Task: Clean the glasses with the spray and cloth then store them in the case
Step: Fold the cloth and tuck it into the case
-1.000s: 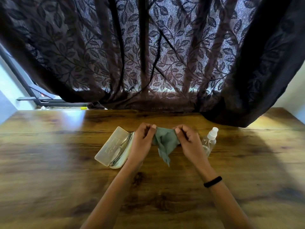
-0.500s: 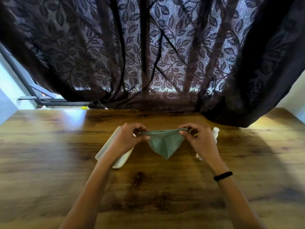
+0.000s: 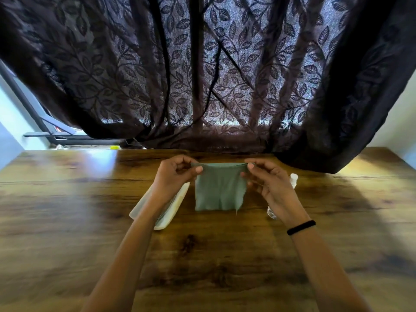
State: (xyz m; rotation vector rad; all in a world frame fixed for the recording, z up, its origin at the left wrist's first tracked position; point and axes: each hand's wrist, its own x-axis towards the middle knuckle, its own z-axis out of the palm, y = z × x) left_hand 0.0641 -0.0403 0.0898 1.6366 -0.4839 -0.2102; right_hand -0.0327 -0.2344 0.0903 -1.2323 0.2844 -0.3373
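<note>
A grey-green cloth (image 3: pixel 218 188) hangs spread flat above the wooden table (image 3: pixel 67 221). My left hand (image 3: pixel 174 174) pinches its top left corner and my right hand (image 3: pixel 267 181) pinches its top right corner. Under my left wrist lies the open cream glasses case (image 3: pixel 173 210), mostly hidden by my forearm; the glasses inside it barely show. The clear spray bottle (image 3: pixel 293 179) with a white cap lies behind my right hand, largely covered.
A dark leaf-patterned curtain (image 3: pixel 202 75) hangs over the table's far edge and drapes onto it at the right. A black band (image 3: pixel 301 227) circles my right wrist. A window frame (image 3: pixel 45 134) shows at the far left.
The cloth went from a bunched wad between my hands to a triangle, and now hangs unfolded as a flat square. My hands rose slightly and moved apart.
</note>
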